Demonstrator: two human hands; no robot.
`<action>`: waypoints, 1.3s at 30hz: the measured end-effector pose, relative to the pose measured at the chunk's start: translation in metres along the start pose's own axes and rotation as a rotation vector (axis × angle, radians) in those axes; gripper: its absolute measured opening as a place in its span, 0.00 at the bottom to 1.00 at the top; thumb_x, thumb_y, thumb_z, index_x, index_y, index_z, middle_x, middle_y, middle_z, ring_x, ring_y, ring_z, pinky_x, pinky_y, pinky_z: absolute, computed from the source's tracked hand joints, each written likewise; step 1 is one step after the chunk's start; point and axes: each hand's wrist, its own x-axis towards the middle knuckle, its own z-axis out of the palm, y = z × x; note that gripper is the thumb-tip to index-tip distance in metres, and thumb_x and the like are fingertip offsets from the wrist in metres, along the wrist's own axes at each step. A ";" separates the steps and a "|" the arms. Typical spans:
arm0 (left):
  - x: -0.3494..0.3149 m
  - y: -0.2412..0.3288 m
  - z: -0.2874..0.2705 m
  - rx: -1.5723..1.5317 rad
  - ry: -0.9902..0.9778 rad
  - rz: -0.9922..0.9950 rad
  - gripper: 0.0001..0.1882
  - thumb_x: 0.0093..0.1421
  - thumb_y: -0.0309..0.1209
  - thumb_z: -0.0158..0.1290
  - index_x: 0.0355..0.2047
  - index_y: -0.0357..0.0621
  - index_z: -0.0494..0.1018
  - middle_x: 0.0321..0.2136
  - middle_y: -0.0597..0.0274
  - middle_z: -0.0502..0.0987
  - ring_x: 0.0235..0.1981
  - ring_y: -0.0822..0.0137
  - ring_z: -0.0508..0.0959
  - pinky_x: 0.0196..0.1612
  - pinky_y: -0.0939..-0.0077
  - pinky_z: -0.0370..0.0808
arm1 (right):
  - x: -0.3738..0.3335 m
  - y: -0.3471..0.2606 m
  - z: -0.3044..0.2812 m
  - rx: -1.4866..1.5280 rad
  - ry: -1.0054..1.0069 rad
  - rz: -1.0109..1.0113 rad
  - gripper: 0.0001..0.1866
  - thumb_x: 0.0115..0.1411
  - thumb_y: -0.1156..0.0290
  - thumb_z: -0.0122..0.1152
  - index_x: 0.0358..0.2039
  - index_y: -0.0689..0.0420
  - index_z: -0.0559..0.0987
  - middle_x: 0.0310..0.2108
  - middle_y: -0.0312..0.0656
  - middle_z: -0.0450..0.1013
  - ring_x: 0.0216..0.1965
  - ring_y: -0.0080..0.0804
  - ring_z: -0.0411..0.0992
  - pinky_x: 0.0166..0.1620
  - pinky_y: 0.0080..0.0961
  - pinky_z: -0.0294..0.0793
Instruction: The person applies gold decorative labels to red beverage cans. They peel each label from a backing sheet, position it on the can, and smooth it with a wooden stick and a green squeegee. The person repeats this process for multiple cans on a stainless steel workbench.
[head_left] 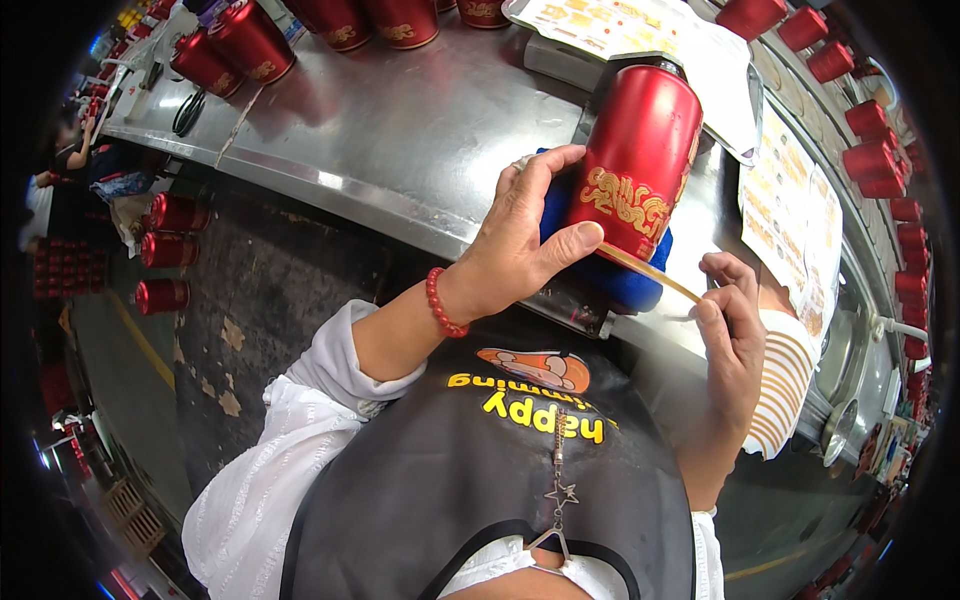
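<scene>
Head view: left hand point(522, 228) spreads against red bottle point(643, 140), right hand point(737, 335) pinches gold strip point(652, 272) — seemingly edging; next needs even tension.

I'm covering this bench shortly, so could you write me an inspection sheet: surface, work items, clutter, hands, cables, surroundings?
Surface: shiny metal table, with reflections.
Work items: red bottle with gold pattern, over a blue pad; gold strip at its lower end; striped white sheet nearby.
Clutter: printed sheets at right; red containers along the far edge; black looped item at left.
Hands: left hand touches the bottle, thumb near the strip's end; right hand pinches its other end.
Cables: nothing seen.
Surroundings: more red containers both sides; another person partly visible, far left.
</scene>
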 end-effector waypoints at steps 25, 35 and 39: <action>0.024 0.009 0.005 0.458 -0.099 0.706 0.28 0.56 0.27 0.63 0.56 0.51 0.67 0.53 0.54 0.74 0.58 0.46 0.71 0.64 0.46 0.66 | 0.008 0.025 0.002 0.170 -0.107 0.033 0.11 0.65 0.69 0.62 0.30 0.63 0.75 0.52 0.47 0.66 0.54 0.37 0.64 0.59 0.31 0.62; -0.002 0.013 -0.022 0.765 -0.120 0.969 0.12 0.56 0.29 0.59 0.41 0.58 0.78 0.41 0.67 0.80 0.54 0.65 0.73 0.67 0.55 0.63 | 0.000 0.031 -0.008 0.197 -0.120 0.077 0.12 0.64 0.67 0.61 0.27 0.61 0.73 0.53 0.46 0.65 0.56 0.39 0.63 0.62 0.35 0.59; 0.007 0.021 -0.020 0.843 -0.158 1.037 0.11 0.56 0.31 0.58 0.40 0.58 0.78 0.42 0.69 0.81 0.54 0.67 0.74 0.69 0.52 0.59 | -0.001 0.036 -0.009 0.173 -0.119 0.076 0.13 0.65 0.66 0.61 0.27 0.60 0.73 0.52 0.46 0.65 0.56 0.38 0.63 0.62 0.35 0.59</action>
